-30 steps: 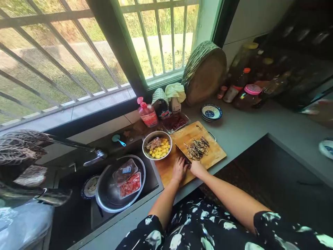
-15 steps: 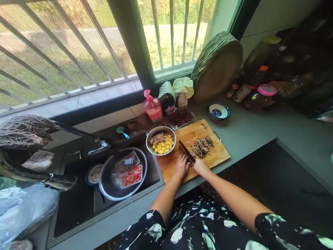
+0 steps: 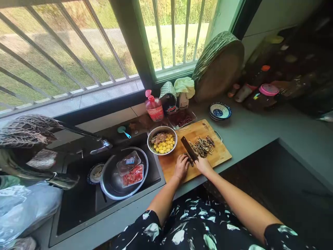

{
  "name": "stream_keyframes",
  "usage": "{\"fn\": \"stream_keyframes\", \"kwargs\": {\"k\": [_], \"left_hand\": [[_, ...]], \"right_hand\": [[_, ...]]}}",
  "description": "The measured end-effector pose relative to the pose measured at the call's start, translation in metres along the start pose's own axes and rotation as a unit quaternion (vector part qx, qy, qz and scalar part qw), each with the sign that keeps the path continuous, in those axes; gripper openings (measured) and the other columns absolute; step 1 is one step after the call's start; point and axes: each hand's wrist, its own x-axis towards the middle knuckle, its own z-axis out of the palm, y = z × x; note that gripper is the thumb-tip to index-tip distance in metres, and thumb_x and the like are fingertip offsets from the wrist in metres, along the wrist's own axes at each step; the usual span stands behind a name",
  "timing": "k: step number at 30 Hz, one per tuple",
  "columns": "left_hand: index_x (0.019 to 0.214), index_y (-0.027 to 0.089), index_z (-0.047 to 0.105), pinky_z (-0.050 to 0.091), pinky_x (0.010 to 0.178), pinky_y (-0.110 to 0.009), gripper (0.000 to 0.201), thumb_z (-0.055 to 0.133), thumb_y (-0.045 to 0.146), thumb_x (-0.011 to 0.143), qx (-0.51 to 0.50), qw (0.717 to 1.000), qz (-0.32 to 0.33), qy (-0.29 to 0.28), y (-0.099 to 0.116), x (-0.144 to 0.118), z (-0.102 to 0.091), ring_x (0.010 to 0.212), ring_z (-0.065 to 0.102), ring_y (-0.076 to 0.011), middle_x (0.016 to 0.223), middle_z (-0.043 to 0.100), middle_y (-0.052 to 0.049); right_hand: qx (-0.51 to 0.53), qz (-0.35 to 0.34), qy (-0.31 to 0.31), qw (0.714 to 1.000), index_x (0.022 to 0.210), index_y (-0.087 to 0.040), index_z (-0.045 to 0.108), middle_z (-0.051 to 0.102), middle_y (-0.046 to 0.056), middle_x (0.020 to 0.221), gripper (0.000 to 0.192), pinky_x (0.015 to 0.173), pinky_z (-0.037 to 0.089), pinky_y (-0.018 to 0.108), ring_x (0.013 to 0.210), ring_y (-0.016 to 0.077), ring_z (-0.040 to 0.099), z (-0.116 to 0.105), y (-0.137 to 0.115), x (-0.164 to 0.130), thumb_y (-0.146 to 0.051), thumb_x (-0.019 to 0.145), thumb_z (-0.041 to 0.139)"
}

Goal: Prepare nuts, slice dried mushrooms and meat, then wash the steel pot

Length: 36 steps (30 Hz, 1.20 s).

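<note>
Head view: the left forearm reaches forward from the lower edge, and the left hand (image 3: 181,167) lies palm down on the wooden board (image 3: 168,166), fingers curled against a dark piece (image 3: 190,161); whether they pinch it or merely press, I cannot tell. The right forearm slants in from the lower right, and the right hand (image 3: 203,166) is wrapped around the handle of a knife (image 3: 188,147), its blade aimed forward and leftward. Dark strips (image 3: 204,146) lie heaped on the board, just right of the blade.
</note>
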Motion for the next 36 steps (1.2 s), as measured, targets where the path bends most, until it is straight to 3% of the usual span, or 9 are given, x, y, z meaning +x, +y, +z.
{"fn": "stream_keyframes", "kwargs": {"k": [9,23,36], "left_hand": [[0.104,0.017,0.055,0.041,0.093,-0.040,0.026,0.041,0.026,0.085,-0.016,0.996,0.056,-0.064,-0.009,0.008,-0.008,0.110,0.042,-0.0205,0.107,0.053,-0.008],[0.106,0.020,0.053,0.039,0.096,-0.039,0.027,0.036,0.026,0.087,-0.039,0.996,0.046,-0.062,-0.011,0.011,0.003,0.116,0.038,-0.0188,0.112,0.051,-0.005],[0.100,0.018,0.055,0.043,0.091,-0.039,0.023,0.041,0.028,0.085,-0.037,0.998,0.034,-0.048,-0.009,0.013,-0.003,0.110,0.044,-0.0199,0.105,0.054,-0.008]], "right_hand": [[-0.018,0.006,0.014,1.000,0.102,-0.013,0.045,0.062,0.012,0.090,0.030,0.067,0.036,0.025,0.085,0.0196,0.059,0.000,-0.021,-0.005,-0.033,0.087,0.029],[-0.039,-0.002,0.025,0.999,0.100,-0.014,0.045,0.063,0.012,0.088,0.025,0.066,0.035,0.024,0.081,0.0173,0.060,-0.007,-0.019,0.007,-0.031,0.088,0.030],[-0.053,-0.002,0.028,0.998,0.099,-0.014,0.046,0.062,0.013,0.090,0.025,0.067,0.036,0.024,0.083,0.0184,0.060,-0.004,-0.030,0.013,-0.031,0.087,0.031]]}}
